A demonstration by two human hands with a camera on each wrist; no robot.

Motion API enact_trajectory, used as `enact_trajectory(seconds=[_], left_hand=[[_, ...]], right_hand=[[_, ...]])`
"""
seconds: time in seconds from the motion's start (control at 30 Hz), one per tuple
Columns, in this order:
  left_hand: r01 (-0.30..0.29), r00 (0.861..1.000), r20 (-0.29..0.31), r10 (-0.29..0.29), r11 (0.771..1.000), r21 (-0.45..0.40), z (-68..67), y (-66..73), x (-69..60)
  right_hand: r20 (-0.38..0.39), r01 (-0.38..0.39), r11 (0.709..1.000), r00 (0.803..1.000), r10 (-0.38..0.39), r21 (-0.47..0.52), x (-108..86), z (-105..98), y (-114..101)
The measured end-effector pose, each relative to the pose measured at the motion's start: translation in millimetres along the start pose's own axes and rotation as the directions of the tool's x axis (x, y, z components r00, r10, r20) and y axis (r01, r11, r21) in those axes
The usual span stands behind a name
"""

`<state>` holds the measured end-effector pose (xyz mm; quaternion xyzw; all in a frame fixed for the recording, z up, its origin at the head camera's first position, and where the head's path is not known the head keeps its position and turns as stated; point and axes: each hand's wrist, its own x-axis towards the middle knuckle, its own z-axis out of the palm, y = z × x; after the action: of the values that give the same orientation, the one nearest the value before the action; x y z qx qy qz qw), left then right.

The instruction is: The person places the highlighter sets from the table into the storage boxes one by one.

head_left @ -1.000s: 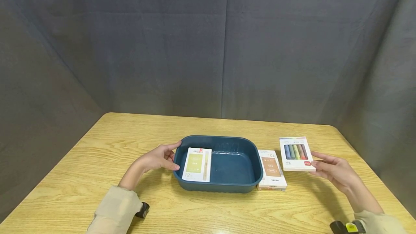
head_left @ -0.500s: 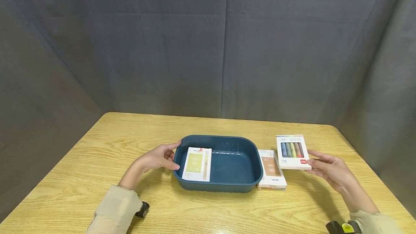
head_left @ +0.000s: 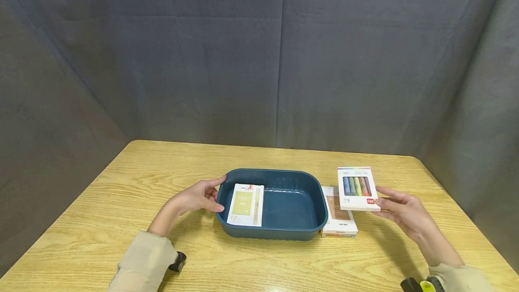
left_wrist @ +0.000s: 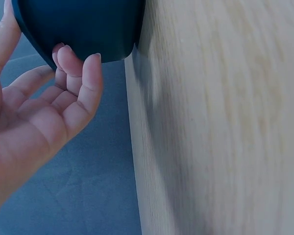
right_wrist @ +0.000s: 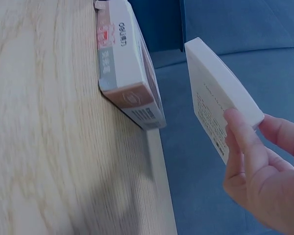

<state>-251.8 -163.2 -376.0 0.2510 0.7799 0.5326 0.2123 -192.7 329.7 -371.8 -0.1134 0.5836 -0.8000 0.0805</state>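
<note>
My left hand point(head_left: 198, 197) grips the left end wall of a dark blue plastic bin point(head_left: 271, 234), thumb at the rim. In the left wrist view, the left hand's fingers point(left_wrist: 90, 85) curl against the bin's outside. A white box with a yellow-green panel point(head_left: 244, 205) lies inside the bin at its left. My right hand point(head_left: 405, 213) pinches the lower right corner of a thin white box of coloured sticks point(head_left: 358, 201), seen through its window. That box is held up off the table, overlapping a white box with a brown panel point(head_left: 342, 226) in the head view.
The brown-panelled box stands close against the bin's right end on the wood-grain table point(head_left: 170, 161). Grey cloth curtains point(head_left: 202, 57) rise behind the table and at its sides. Black wrist devices point(head_left: 178, 262) show on both sleeves.
My right hand has carried the box of coloured sticks leftward, so it now covers part of the brown-panelled box. The left hand and the bin have stayed put.
</note>
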Motion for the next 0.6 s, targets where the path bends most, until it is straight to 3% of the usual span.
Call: enact_trajectory(seconds=[0.3, 0.6], left_hand=[[-0.006, 1.000, 0.004, 0.006, 1.000, -0.006, 0.7, 0.0, 0.2], [0.005, 1.000, 0.005, -0.005, 1.000, -0.010, 1.2, 0.2, 0.4]], right_hand=[[-0.003, 0.002, 1.000, 1.000, -0.002, 0.007, 1.1, 7.8, 3.6], [-0.050, -0.019, 0.998, 0.999, 0.016, -0.054, 2.0, 18.0, 7.2]])
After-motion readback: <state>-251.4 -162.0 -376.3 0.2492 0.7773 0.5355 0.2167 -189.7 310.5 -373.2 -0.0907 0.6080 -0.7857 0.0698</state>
